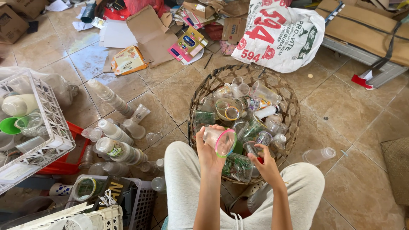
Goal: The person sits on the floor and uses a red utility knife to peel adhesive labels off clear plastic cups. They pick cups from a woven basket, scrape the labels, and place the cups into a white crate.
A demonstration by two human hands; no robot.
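1. Left hand closed round clear plastic cup with pink-green rim, held tilted over near edge of round woven wicker basket.
2. Right hand inside basket, fingers curled among clear cups; grip on anything unclear.
3. Stacked clear plastic cups on tiled floor at left.
4. White plastic crate far left.

1. Floor: glossy beige tiled floor, dusty, lit by soft daylight.
2. Far edge: flattened cardboard and paper litter.
3. Upper right: white printed sack beside a metal frame.
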